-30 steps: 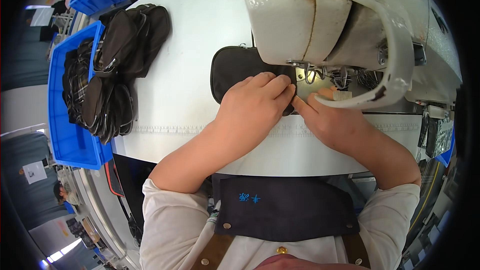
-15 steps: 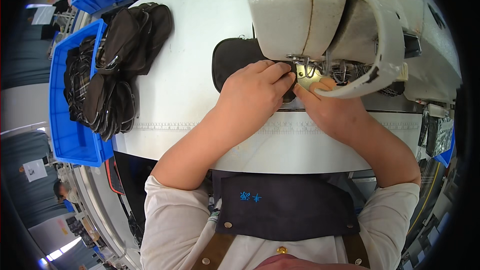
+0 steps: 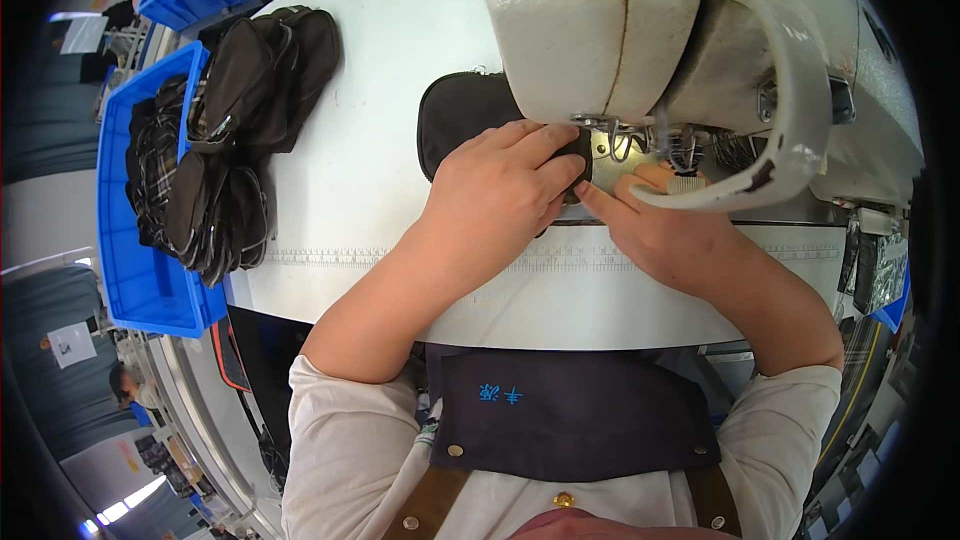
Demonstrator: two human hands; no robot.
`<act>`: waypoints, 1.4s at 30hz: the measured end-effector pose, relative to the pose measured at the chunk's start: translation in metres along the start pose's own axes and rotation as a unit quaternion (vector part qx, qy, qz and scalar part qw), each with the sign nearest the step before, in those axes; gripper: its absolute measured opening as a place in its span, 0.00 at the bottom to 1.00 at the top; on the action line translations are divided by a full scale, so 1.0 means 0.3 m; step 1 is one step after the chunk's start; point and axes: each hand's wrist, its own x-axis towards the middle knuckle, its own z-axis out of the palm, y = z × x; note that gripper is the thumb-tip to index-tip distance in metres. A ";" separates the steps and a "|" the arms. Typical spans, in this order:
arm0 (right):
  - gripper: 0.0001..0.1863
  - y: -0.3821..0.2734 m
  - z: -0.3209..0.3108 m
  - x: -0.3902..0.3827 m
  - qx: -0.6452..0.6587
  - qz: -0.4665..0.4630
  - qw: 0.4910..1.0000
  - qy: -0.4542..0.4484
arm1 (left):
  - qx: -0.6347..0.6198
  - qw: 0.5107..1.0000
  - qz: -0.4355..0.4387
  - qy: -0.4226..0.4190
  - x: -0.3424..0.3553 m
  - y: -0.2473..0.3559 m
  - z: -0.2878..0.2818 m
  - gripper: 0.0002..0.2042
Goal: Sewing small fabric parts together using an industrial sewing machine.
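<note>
Pouch (image 3: pixel 465 112): left fingers (image 3: pixel 543 144) near edge, right fingers (image 3: pixel 600 204) alongside (pinching unclear); bare table (image 3: pixel 365 175) leftward.

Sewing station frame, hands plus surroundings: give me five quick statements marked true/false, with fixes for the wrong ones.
1. The left hand rests on a dark brown pouch. True.
2. The sewing machine stands on the left side of the white table. False: it stands on the right side.
3. The right hand has its index fingertip close to the left hand. True.
4. The ruler scale runs along the far side of the pouch. False: it runs on the near side.
5. The nearer blue bin has dark items in it, some plaid. True.
</note>
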 end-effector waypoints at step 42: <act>0.10 0.051 0.145 0.048 -0.015 0.164 0.986 0.014 | -0.003 0.996 -0.080 0.032 0.033 -0.021 0.036 0.19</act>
